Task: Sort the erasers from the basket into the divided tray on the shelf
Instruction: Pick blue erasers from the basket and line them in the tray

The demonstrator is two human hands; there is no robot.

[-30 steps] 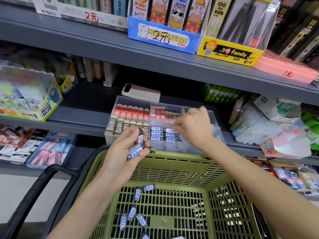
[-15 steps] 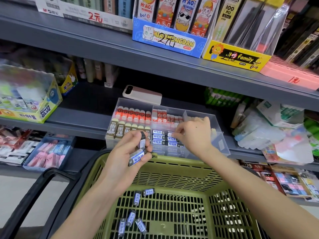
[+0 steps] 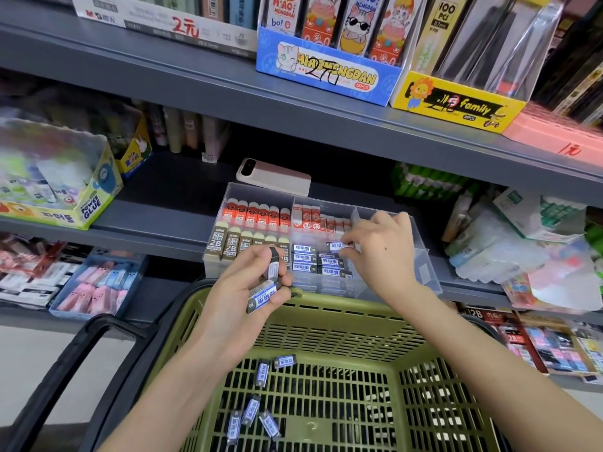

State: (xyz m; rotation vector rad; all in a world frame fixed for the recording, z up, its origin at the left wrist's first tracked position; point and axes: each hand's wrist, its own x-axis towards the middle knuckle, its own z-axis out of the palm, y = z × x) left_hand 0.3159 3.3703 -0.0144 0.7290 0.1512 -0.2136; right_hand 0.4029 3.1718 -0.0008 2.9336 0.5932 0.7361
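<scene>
Right hand [image 3: 381, 252] pinches a blue-sleeved eraser [image 3: 337, 245] over the divided tray's [image 3: 424, 256] middle front compartment; left hand [image 3: 248, 288] grips spare erasers [image 3: 265, 294]; more lie in the green basket [image 3: 326, 321]; light, stiff, slick sleeves, probably best pinched by the long sides.

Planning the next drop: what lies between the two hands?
Head view: stacked blue-label erasers in the tray lie between the left hand and right hand.
</scene>
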